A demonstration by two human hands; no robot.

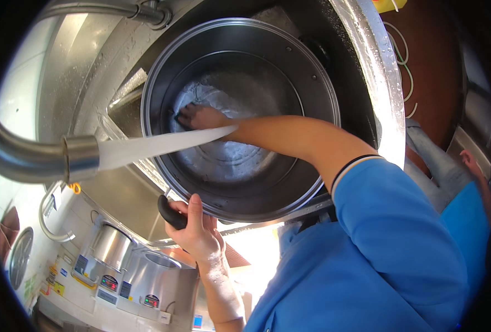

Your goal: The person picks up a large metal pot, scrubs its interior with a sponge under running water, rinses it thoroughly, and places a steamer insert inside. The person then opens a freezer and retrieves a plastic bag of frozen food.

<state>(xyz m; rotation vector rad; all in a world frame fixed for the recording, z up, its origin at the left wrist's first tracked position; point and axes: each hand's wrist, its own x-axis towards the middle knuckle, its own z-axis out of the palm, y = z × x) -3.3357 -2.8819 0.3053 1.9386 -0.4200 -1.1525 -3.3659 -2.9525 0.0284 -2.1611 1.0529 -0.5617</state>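
A large, deep metal pot [245,199] sits tilted in a stainless steel sink, with some water over its bottom. My right hand [201,117] is down inside it, fingers curled against the bottom. A small dark green thing, perhaps a scrubbing pad [177,118], shows at the fingertips and is mostly hidden. Water [162,148] streams from a metal faucet spout [81,157] towards my right wrist. My left hand [197,228] grips the pot's black side handle [171,212] outside the rim, thumb up and wet foam on the wrist.
The sink's wet front rim [388,83] curves along the right. Another faucet pipe [145,15] is at the top left. Steel cookers [112,247] with lit panels stand at the lower left. Another person [465,211] is at the right, near a hose [409,79] on the brown floor.
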